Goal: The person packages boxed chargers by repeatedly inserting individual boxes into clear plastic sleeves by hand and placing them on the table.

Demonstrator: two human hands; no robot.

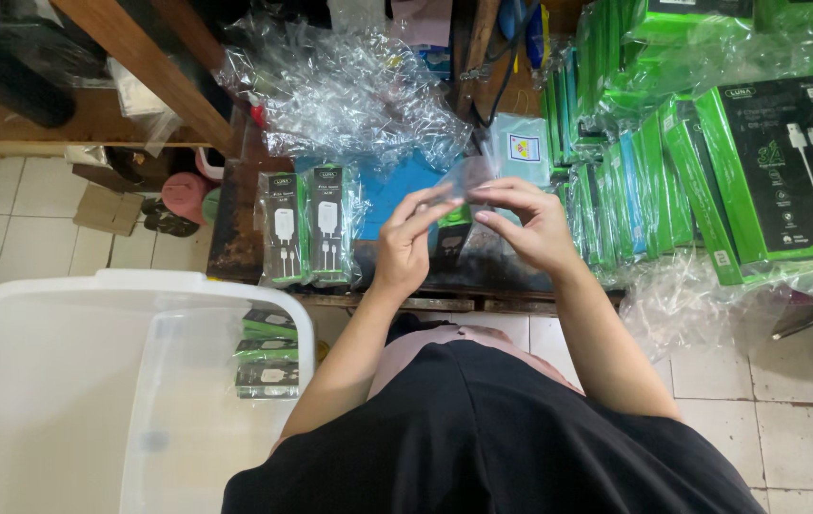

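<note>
Both hands are raised over the near edge of the table (pixel 235 238). The left hand (pixel 405 246) and the right hand (pixel 530 227) each pinch a side of a clear plastic sleeve (pixel 468 178) with thumb and fingertips, and a green-and-black box (pixel 451 228) hangs between them. Two wrapped charger boxes (pixel 309 227) stand together near the table's left edge. Stacked green boxes (pixel 711 162) crowd the right side, crumpled clear wrap (pixel 349 90) lies toward the far edge, and a white plastic bin (pixel 64 381) sits on the floor beside the table.

Two green-and-black boxed packages (pixel 307 227) are stood at nine o'clock; green boxes (pixel 711 162) are stacked at two o'clock.
</note>
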